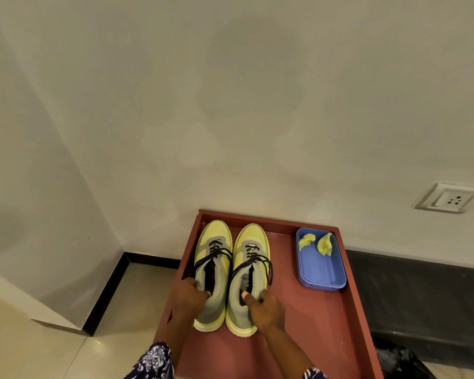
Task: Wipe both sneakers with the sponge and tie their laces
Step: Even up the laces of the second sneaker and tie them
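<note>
Red tray (326, 324); tub (322, 272), maybe sponges (324, 243)

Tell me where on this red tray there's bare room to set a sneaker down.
On the red tray, bare patches lie between the right sneaker and the blue tub, and nearer you, below the tub, right of the right hand. The left side is crowded: the left sneaker and left hand sit close to the rim.
</note>
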`<state>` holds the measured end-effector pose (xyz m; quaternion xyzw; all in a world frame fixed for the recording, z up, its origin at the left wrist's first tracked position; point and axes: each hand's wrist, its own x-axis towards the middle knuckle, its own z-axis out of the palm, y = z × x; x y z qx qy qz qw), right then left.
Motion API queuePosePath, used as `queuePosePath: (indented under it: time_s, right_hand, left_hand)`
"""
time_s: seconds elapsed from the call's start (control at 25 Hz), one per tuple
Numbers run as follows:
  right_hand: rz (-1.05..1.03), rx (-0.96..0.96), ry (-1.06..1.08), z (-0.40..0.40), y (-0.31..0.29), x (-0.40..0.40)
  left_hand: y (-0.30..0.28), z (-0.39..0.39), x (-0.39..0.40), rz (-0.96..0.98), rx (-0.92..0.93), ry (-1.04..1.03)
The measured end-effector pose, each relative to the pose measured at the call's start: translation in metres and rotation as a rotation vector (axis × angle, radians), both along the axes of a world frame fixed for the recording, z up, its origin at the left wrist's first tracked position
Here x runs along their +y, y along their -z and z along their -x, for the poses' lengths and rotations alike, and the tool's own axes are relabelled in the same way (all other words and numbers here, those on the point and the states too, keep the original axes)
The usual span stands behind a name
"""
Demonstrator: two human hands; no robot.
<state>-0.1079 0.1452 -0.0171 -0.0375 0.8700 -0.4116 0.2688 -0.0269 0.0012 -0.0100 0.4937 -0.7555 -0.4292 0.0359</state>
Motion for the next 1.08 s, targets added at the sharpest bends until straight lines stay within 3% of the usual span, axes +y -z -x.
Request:
queuePosePath:
  time_s: [0.48,0.72,0.88,1.08]
  right_hand:
    - [0.101,-0.055,0.153,0.002,0.007,0.010]
    - [0.130,-0.169,0.157,0.003,0.008,0.001]
    - [0.156,-0.341,0.227,0.002,0.006,-0.006]
    - [0.185,-0.357,0.233,0.003,0.009,-0.004]
  left_hand:
    - [0.010,-0.002,0.006,-0.231,0.102,-0.251]
    - [0.007,-0.001,0.004,-0.187,0.086,-0.219]
    - [0.010,-0.003,0.005,-0.164,0.085,-0.187]
    - [0.015,-0.006,0.008,-0.150,0.119,-0.196]
